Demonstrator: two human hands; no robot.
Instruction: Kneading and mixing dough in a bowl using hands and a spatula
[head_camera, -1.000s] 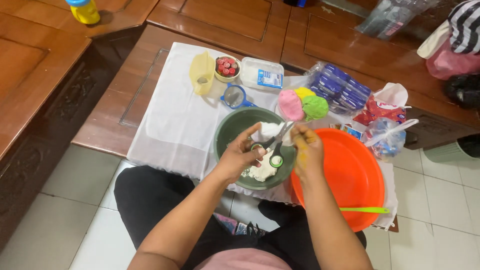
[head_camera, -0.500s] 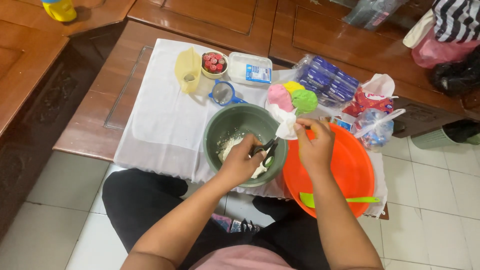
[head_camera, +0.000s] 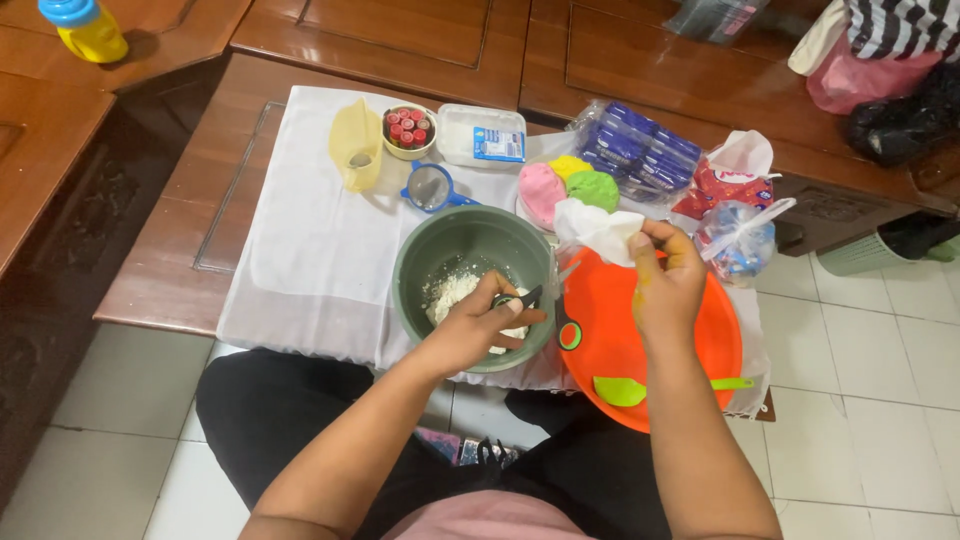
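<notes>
White cloth (head_camera: 300, 250) is covering a low wooden table (head_camera: 160, 280), and a person is sitting in front of it over a pale tiled floor (head_camera: 880, 400). On the cloth a green bowl (head_camera: 430, 255) is holding some white crumbly dough (head_camera: 455, 292). The left hand (head_camera: 475, 325) is reaching over the bowl and gripping a pair of scissors (head_camera: 545, 305) with dark handles. The right hand (head_camera: 665, 285) is pinching a white plastic bag (head_camera: 600, 228) just above the rim of an orange tray (head_camera: 700, 345). A green spatula (head_camera: 650, 388) is lying on the tray. Behind the bowl, pink, yellow and green dough balls (head_camera: 570, 185) are sitting close together. A small blue sieve (head_camera: 432, 187), a yellow jug (head_camera: 355, 155) and a cup of little red bottles (head_camera: 408, 130) are standing farther back. A white box (head_camera: 482, 137) is lying beside the cup.
</notes>
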